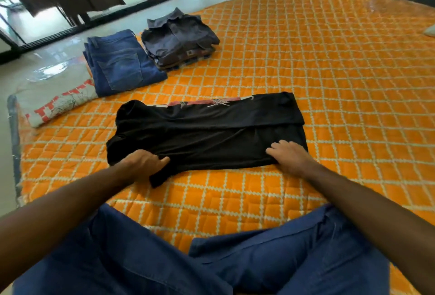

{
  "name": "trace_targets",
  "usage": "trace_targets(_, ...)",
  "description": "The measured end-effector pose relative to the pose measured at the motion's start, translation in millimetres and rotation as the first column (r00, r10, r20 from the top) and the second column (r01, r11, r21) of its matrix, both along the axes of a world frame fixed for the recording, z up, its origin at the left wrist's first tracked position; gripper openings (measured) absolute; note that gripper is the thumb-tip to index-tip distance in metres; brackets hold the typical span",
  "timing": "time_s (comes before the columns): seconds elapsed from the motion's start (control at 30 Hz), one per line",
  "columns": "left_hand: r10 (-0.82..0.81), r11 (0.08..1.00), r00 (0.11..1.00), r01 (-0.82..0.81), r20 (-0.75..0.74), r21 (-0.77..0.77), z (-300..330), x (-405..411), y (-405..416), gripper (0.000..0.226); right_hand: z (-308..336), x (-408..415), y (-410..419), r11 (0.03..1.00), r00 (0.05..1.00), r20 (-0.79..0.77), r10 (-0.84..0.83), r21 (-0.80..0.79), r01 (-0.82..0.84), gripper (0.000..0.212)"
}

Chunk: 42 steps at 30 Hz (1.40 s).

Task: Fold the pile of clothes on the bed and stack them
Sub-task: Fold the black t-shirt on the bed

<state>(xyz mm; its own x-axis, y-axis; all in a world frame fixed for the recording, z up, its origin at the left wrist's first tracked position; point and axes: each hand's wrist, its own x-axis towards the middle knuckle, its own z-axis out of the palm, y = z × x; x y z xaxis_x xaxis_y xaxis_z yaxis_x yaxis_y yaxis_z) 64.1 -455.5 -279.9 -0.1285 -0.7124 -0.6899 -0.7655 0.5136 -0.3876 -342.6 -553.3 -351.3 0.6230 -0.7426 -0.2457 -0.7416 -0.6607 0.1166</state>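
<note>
Matt black cloth shirt (207, 134) — quilted orange bedcover (329, 82) under glossy plastic — denim jeans (122, 63)

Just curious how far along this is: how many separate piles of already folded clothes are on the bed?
2. Folded blue denim jeans lie at the far left; a stack of dark folded shirts sits just right of them. How many garments each holds is hidden.
</note>
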Motion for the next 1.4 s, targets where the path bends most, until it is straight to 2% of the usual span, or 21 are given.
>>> trace_targets(0.1,0.222,0.973,0.966,-0.211,-0.133,0.093,-4,13,10,0.079,-4,-17,4,1.000,0.996,0.092,0.004,0.004,-0.004,0.035)
trace_targets(0.2,0.164,0.986,0.951,-0.154,-0.263,0.057,-1,31,12,0.040,-3,-25,10,0.998,0.978,0.197,-0.063,0.038,0.056,0.026)
trace_targets(0.27,0.168,0.986,0.907,-0.163,-0.387,0.046,8,42,14,0.034,3,-33,10,0.993,0.952,0.288,-0.105,0.078,0.087,0.018)
trace_targets(0.3,0.201,0.979,0.870,-0.200,-0.451,0.051,13,48,12,0.037,9,-36,7,0.988,0.939,0.318,-0.132,0.124,0.097,0.019)
trace_targets(0.37,0.390,0.914,0.721,-0.376,-0.573,0.149,25,56,6,0.033,25,-40,-3,0.946,0.927,0.318,-0.198,0.310,0.096,0.029)
trace_targets(0.43,0.511,0.848,0.595,-0.468,-0.620,0.250,34,68,-8,0.025,41,-43,-21,0.872,0.929,0.275,-0.249,0.481,0.091,0.041)
trace_targets(0.53,0.556,0.795,0.522,-0.563,-0.647,0.228,44,87,-48,0.030,66,-37,-61,0.801,0.902,0.283,-0.326,0.589,0.105,0.046)
trace_targets(0.57,0.540,0.790,0.534,-0.589,-0.651,0.173,46,90,-62,0.028,71,-33,-74,0.789,0.879,0.298,-0.372,0.600,0.131,0.046)
trace_targets(0.63,0.430,0.819,0.649,-0.573,-0.628,-0.032,45,95,-87,0.028,70,-24,-95,0.799,0.838,0.301,-0.455,0.553,0.236,0.043)
trace_targets(0.73,0.197,0.841,0.848,-0.404,-0.491,-0.360,30,91,-102,0.027,48,-15,-109,0.801,0.846,0.158,-0.508,0.447,0.398,0.043)
trace_targets(0.83,0.101,0.769,0.883,-0.361,-0.458,-0.527,8,88,-106,0.025,25,-15,-109,0.768,0.793,0.160,-0.588,0.421,0.484,0.040)
trace_targets(0.9,0.152,0.754,0.845,-0.434,-0.512,-0.492,-4,95,-111,0.027,22,-11,-109,0.771,0.777,0.167,-0.607,0.359,0.526,0.037)
trace_targets(1.0,0.230,0.729,0.783,-0.532,-0.578,-0.430,-20,106,-112,0.034,22,11,-97,0.883,0.871,0.149,-0.467,0.040,0.467,0.039)
trace_targets(1.07,0.292,0.648,0.693,-0.650,-0.659,-0.397,-24,112,-106,0.050,23,43,-87,0.920,0.908,0.188,-0.375,-0.044,0.389,0.040)
trace_targets(1.13,0.398,0.493,0.546,-0.805,-0.737,-0.331,-26,120,-96,0.074,21,88,-80,0.949,0.911,0.269,-0.313,0.042,0.314,0.040)
trace_targets(1.2,0.494,0.300,0.346,-0.929,-0.798,-0.217,-24,127,-81,0.093,17,144,-73,0.939,0.846,0.432,-0.312,0.274,0.206,0.035)
trace_targets(1.23,0.509,0.261,0.236,-0.959,-0.828,-0.113,-23,128,-72,0.098,15,172,-70,0.914,0.795,0.506,-0.334,0.379,0.143,0.031)
trace_targets(1.3,0.507,0.325,0.074,-0.939,-0.859,0.110,-39,143,-56,0.094,14,233,-65,0.842,0.703,0.575,-0.419,0.535,0.065,0.034)
trace_targets(1.33,0.520,0.382,0.070,-0.911,-0.851,0.158,-48,148,-49,0.091,16,260,-64,0.797,0.669,0.567,-0.481,0.601,0.063,0.046)
trace_targets(1.37,0.536,0.430,0.135,-0.893,-0.833,0.132,-52,152,-43,0.094,18,287,-64,0.759,0.654,0.542,-0.527,0.647,0.075,0.059)
trace_targets(1.4,0.550,0.481,0.249,-0.875,-0.797,0.058,-49,152,-35,0.099,20,311,-64,0.747,0.663,0.521,-0.538,0.659,0.089,0.068)
